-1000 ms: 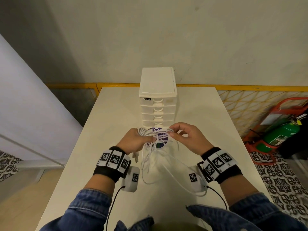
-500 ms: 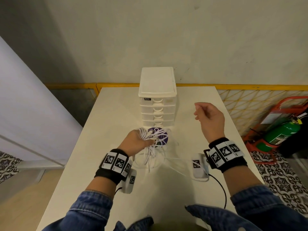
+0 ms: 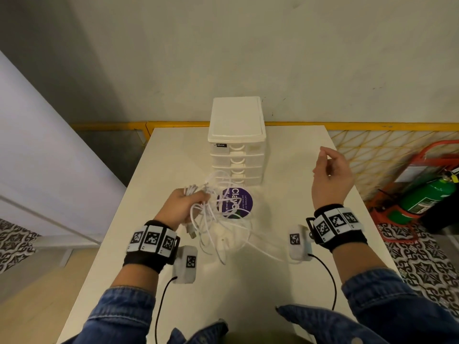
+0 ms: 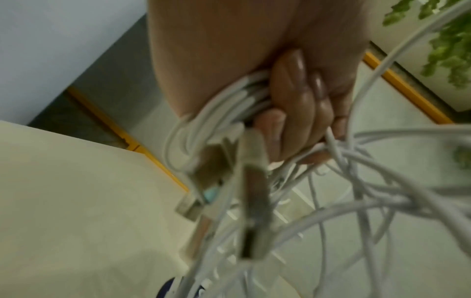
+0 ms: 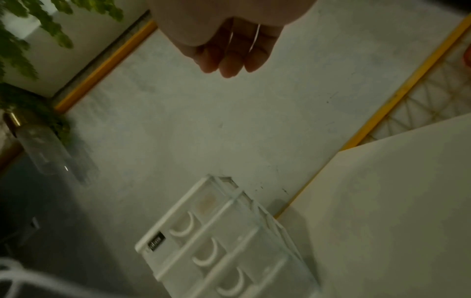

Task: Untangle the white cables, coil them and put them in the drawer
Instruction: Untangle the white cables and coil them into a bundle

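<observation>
While the white cables (image 3: 211,214) are clenched as a tangled bundle in the left hand (image 3: 181,207), loops hang below that grip — untangling is judged under way. The right hand (image 3: 331,177) is raised apart with fingers loosely curled; whether a strand is pinched cannot be told. Next, one cable must be drawn free — the drawer unit (image 3: 237,155) beyond the grip is closed.

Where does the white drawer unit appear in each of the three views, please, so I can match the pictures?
Head: the white drawer unit stands upper centre, at the table's far side.
Left wrist: blurred drawer fronts show only through the white cables, lower centre.
Right wrist: bottom centre, tilted.
Shared landmark: the yellow rail along the wall, seen in all three.
</observation>
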The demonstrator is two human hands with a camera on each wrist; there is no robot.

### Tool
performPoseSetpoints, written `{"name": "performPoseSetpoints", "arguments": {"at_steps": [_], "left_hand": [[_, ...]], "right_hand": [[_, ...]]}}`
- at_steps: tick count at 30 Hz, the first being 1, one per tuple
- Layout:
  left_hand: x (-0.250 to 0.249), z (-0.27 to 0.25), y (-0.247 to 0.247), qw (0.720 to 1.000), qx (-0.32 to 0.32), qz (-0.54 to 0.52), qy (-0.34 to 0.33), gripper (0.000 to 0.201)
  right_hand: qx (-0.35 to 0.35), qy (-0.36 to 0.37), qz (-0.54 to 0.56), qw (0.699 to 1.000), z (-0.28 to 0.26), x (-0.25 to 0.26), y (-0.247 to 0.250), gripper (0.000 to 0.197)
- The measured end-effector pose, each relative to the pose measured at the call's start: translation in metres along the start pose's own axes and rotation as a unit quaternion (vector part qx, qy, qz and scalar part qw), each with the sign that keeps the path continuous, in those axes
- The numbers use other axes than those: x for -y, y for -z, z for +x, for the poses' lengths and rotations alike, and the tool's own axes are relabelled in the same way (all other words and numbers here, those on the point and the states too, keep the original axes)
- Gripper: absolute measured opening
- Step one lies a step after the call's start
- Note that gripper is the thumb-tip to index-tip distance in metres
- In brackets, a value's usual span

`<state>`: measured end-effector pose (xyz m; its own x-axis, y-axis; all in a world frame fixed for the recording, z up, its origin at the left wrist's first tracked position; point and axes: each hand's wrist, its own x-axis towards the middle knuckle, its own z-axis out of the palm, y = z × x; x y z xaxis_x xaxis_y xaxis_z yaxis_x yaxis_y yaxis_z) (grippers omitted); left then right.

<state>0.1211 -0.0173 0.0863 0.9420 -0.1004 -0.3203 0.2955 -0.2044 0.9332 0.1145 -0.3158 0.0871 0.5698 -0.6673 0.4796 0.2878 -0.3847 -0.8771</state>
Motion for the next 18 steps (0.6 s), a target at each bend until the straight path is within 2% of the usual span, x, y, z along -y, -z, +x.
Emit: {"name": "performPoseSetpoints", "arguments": {"at_steps": [4,7,9,11,14,15,18], "left_hand": [[0.0,0.005,0.004,0.994,-0.096,-0.052,-0.004,0.036],[0.001,0.009,-0.007,0.988,-0.127,-0.092,0.008,0.038],[0.001,0.009,-0.016,0.989,-0.105,-0.108,0.01,0.038],[0.002,0.005,-0.028,0.994,-0.057,-0.094,0.002,0.039],[0.001,0.0,-0.047,0.997,0.005,-0.071,-0.01,0.041],[0.0,-0.002,-0.052,0.997,0.02,-0.072,-0.009,0.039],[-0.001,-0.003,-0.056,0.997,0.043,-0.069,-0.008,0.036]], "right_hand": [[0.063,-0.026,-0.045,0.997,-0.015,-0.022,0.004,0.011],[0.192,-0.051,-0.049,0.979,-0.033,-0.025,-0.002,0.011],[0.293,-0.058,-0.047,0.953,-0.047,-0.02,-0.01,0.011],[0.38,-0.087,-0.034,0.92,-0.063,-0.012,-0.018,0.013],[0.471,-0.104,-0.035,0.875,-0.084,-0.005,-0.028,0.039],[0.496,-0.111,-0.027,0.861,-0.088,-0.004,-0.03,0.04],[0.548,-0.169,0.029,0.819,-0.09,-0.001,-0.033,0.025]]}}
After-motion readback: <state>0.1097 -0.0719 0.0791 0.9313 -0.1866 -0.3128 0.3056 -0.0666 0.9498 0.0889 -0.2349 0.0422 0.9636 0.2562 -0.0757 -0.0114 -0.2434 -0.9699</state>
